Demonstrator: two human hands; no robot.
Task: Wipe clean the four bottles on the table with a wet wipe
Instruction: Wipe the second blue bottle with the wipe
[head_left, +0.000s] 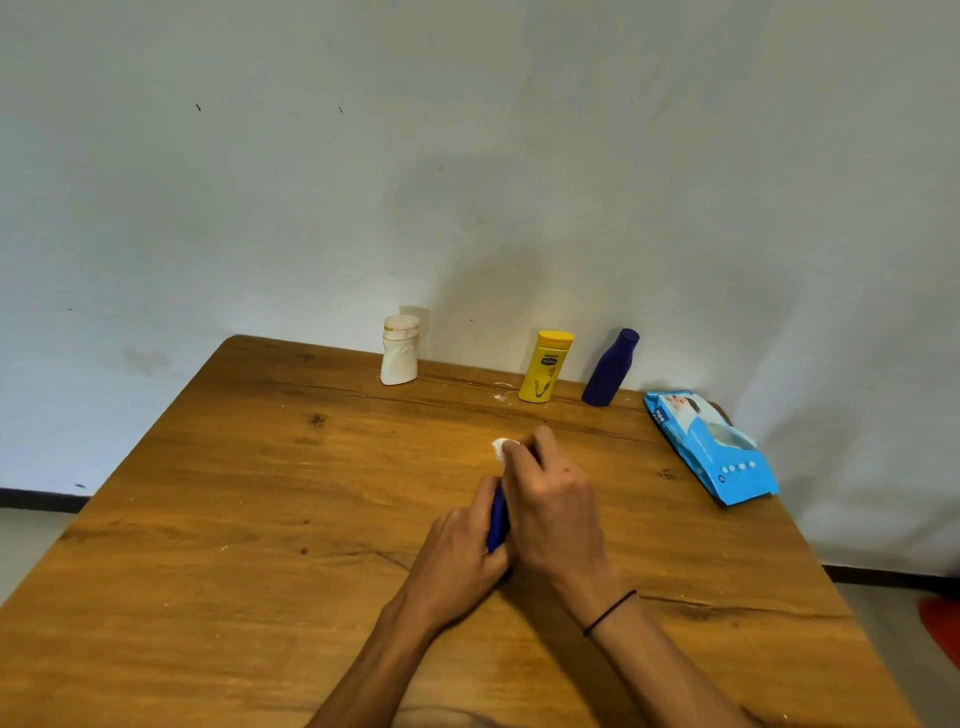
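Observation:
At the middle of the wooden table (260, 493), my left hand (457, 556) grips a dark blue bottle (497, 522), mostly hidden between my two hands. My right hand (550, 499) covers its upper part and holds a white wet wipe (503, 448) against it; only a bit of the wipe shows past my fingertips. Along the back edge stand three more bottles: a white one (399, 351) with a pinkish cap, a yellow one (544, 366), and a dark blue one (609, 368).
A blue pack of wet wipes (709, 447) lies near the table's right edge, behind my hands. A pale wall rises right behind the bottles. An orange object (943, 629) sits on the floor at far right.

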